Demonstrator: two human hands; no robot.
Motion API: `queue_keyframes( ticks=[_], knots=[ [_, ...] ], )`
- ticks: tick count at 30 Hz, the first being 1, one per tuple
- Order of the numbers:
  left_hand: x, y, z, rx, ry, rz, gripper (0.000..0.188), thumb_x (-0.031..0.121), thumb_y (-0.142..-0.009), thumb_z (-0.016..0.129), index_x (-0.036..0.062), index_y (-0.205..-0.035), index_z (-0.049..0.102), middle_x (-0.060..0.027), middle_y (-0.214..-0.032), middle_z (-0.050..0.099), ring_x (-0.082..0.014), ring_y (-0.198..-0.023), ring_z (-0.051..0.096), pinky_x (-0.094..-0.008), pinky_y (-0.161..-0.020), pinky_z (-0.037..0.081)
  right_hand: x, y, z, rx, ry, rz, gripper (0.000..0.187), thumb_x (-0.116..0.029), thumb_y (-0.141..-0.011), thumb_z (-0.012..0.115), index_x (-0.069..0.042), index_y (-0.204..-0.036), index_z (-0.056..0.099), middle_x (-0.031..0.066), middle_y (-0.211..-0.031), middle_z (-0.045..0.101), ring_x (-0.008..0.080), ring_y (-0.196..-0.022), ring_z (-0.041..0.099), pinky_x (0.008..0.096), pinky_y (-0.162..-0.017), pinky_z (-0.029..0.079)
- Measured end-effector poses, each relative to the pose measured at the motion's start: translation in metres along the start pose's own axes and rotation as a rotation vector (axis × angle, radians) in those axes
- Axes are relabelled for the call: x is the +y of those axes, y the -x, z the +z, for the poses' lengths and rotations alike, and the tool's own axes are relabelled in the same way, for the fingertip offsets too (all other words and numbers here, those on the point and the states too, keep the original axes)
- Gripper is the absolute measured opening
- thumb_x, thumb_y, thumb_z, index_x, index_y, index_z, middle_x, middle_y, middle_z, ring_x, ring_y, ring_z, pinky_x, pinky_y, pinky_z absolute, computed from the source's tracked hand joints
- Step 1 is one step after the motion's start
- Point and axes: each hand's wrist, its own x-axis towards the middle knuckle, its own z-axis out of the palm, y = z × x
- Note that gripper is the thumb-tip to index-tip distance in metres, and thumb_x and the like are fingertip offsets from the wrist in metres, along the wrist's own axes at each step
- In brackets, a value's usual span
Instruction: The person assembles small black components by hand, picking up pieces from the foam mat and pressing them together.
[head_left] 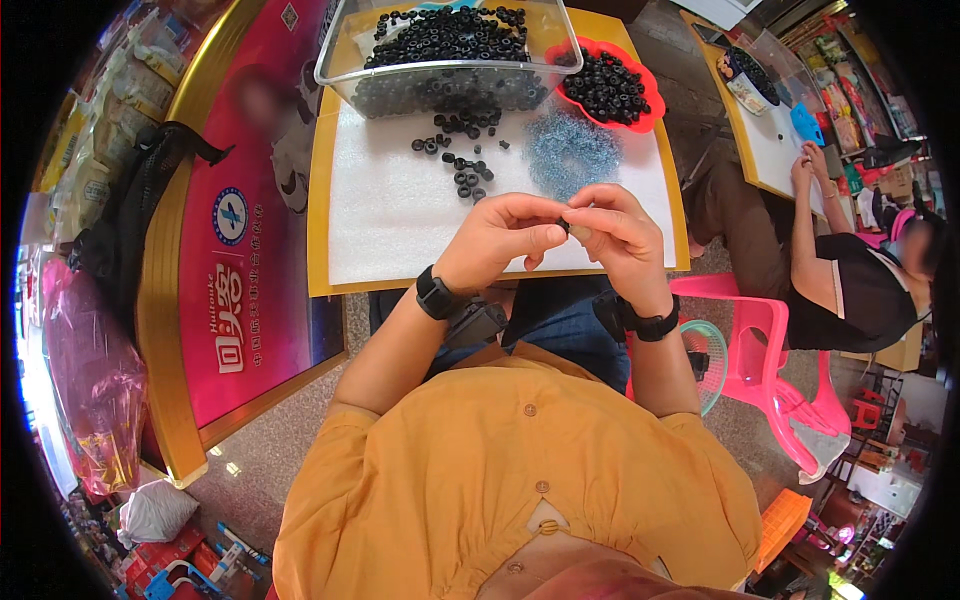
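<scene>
My left hand (505, 238) and my right hand (622, 238) meet over the near edge of a white foam sheet (375, 220). Their fingertips pinch together on a small black piece (563, 227), mostly hidden by the fingers. Just beyond the hands lies a loose pile of tiny clear-blue pieces (572, 155). Left of that pile, several small black rings (470, 180) are scattered on the sheet. More black rings fill a clear plastic bin (345, 75) at the far side and a red flower-shaped bowl (655, 95) at the far right.
The foam sheet lies on a yellow-edged table (320, 200). A pink-panelled counter (215, 300) borders it on the left. To the right stand a pink plastic chair (752, 330) and a teal basket (712, 365). A person in black (850, 290) sits at another table farther right.
</scene>
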Motion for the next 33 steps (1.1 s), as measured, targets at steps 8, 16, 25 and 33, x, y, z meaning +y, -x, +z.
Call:
queue_keyframes(
  ticks=[8,16,25,33],
  knots=[
    [0.004,0.001,0.003,0.011,0.009,-0.003,0.029,0.01,-0.087,0.074,0.0,-0.113,0.068,-0.0025,-0.087,0.067,-0.0078,-0.066,0.057,-0.023,-0.057,0.047,-0.003,0.003,0.002,0.036,-0.044,0.021,0.025,0.002,-0.085,0.071,-0.007,-0.109,0.073,0.0051,-0.108,0.062,0.0125,-0.09,0.059,0.0232,-0.074,0.048],
    [0.004,0.002,0.002,0.021,0.008,0.028,0.03,0.014,-0.087,0.075,0.0003,-0.113,0.069,-0.0023,-0.087,0.069,-0.0072,-0.065,0.057,-0.0225,-0.057,0.047,-0.01,0.003,0.005,0.088,-0.006,0.058,0.029,0.002,-0.084,0.072,-0.008,-0.11,0.073,0.0058,-0.11,0.063,0.0114,-0.083,0.06,0.0225,-0.071,0.049],
    [0.008,0.001,0.002,0.061,-0.068,0.039,0.03,0.013,-0.088,0.073,0.0,-0.115,0.069,-0.0013,-0.086,0.068,-0.0067,-0.064,0.056,-0.0213,-0.055,0.047,-0.004,-0.009,0.002,-0.007,0.15,-0.096,0.026,0.003,-0.085,0.071,-0.009,-0.108,0.074,0.0066,-0.11,0.064,0.0167,-0.091,0.063,0.0265,-0.073,0.051],
    [0.031,0.0,-0.035,0.319,-0.29,0.186,0.026,0.007,-0.089,0.069,-0.0009,-0.114,0.069,-0.0078,-0.093,0.072,-0.0065,-0.064,0.056,-0.0218,-0.054,0.045,0.032,-0.064,0.01,-0.026,0.411,0.089,0.016,-0.015,-0.09,0.065,-0.005,-0.099,0.073,0.0112,-0.095,0.068,0.0257,-0.085,0.066,0.0344,-0.07,0.051]
  ],
)
